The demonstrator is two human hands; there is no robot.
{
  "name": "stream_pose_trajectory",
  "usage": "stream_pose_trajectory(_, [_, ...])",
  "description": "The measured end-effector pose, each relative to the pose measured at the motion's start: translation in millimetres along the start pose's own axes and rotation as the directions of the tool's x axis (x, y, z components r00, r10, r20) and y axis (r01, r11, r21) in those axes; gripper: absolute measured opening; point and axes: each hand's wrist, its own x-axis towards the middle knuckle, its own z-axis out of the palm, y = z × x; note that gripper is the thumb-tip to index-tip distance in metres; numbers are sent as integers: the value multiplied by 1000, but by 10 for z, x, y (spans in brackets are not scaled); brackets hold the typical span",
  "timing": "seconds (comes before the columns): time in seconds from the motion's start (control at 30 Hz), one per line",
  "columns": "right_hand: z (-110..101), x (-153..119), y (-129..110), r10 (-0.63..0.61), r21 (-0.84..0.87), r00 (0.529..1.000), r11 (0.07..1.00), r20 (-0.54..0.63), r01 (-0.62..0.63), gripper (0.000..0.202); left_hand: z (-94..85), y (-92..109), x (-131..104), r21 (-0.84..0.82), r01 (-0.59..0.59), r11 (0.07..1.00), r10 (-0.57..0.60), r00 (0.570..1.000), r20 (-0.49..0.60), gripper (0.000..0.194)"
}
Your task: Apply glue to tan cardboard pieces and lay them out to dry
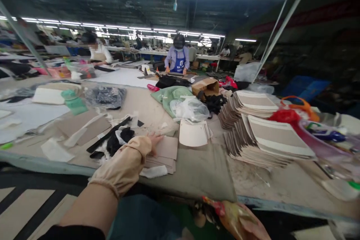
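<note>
My left hand [154,140], in a tan sleeve cover, reaches forward and rests flat on a small stack of brown cut pieces [164,153] near the table's front edge; the fingers are spread and grip nothing. My right hand [247,225] is low at the bottom edge, below the table, closed around a crumpled red and yellow wrapper [225,210]. A stack of white curved pieces [194,133] lies just right of the brown stack. Black scraps [118,140] lie just left of my left hand.
Two tall stacks of beige-and-white panels [267,135] fill the right of the table [197,176]. Plastic bags [188,108], a cardboard box [206,86] and green cloth [168,95] lie further back. A person in a blue apron [177,58] works beyond; another sits at the left [98,52].
</note>
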Motion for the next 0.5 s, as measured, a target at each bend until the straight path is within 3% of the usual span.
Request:
stream_pose_trajectory(0.27, [-175, 28, 63, -85, 58, 991, 995, 103, 79, 41, -86, 139, -113, 141, 23, 990, -27, 999, 26, 110])
stream_pose_trajectory(0.5, [-209, 38, 93, -97, 72, 993, 993, 70, 92, 41, -160, 2, -331, 152, 75, 985, -72, 997, -28, 102])
